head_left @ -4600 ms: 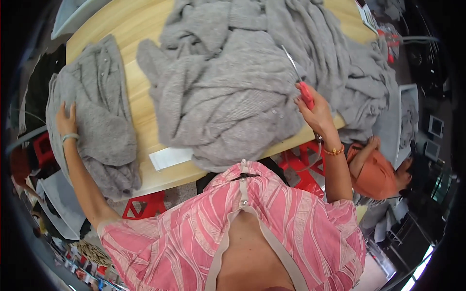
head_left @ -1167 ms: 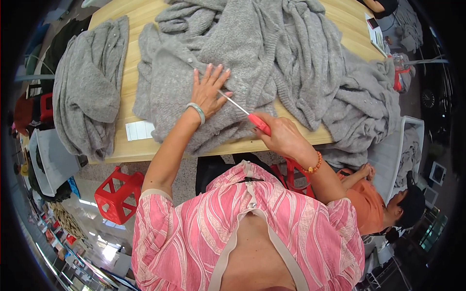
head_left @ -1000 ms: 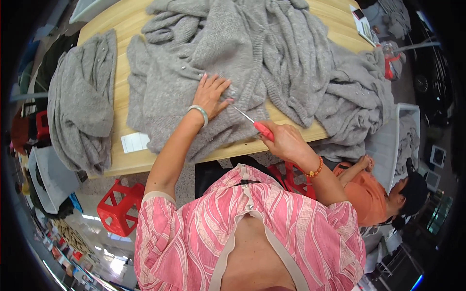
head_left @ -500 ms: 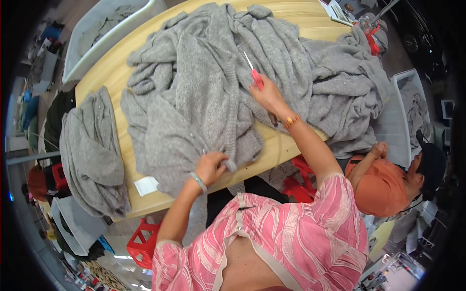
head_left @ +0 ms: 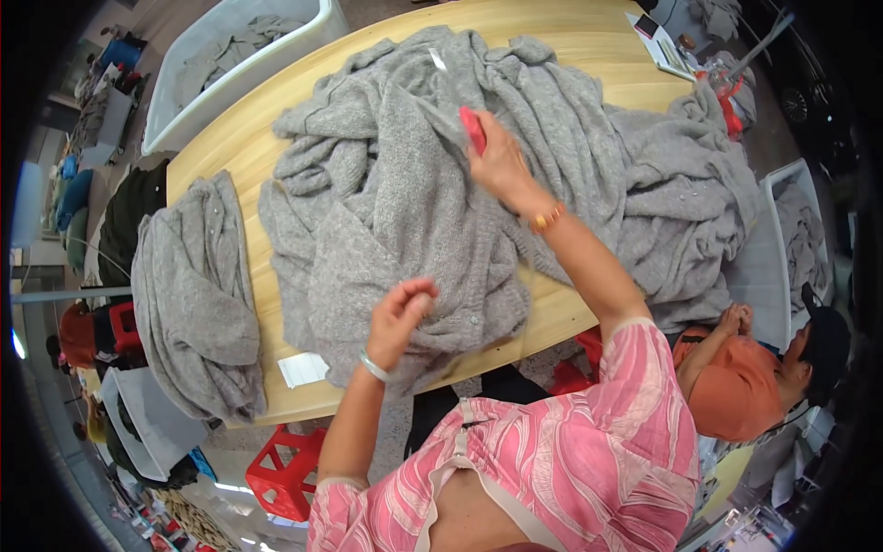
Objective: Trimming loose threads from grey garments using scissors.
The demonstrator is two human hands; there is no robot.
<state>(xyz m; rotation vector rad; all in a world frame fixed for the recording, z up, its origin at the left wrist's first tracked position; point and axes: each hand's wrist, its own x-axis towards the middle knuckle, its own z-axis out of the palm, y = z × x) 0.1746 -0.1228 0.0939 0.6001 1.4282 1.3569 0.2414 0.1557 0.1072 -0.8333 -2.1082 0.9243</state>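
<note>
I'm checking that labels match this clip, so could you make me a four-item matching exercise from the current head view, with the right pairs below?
Things:
1. red-handled tool
2. white paper slip
3. red stool at lower left
4. large white bin at upper left

Places or states:
A. on the floor, below the near edge of the table
B. beyond the table's far edge, with grey cloth inside
C. gripped by the fingers of the right hand
D. lying on the table by its near edge

Right pairs: 1-C, 2-D, 3-A, 4-B
</note>
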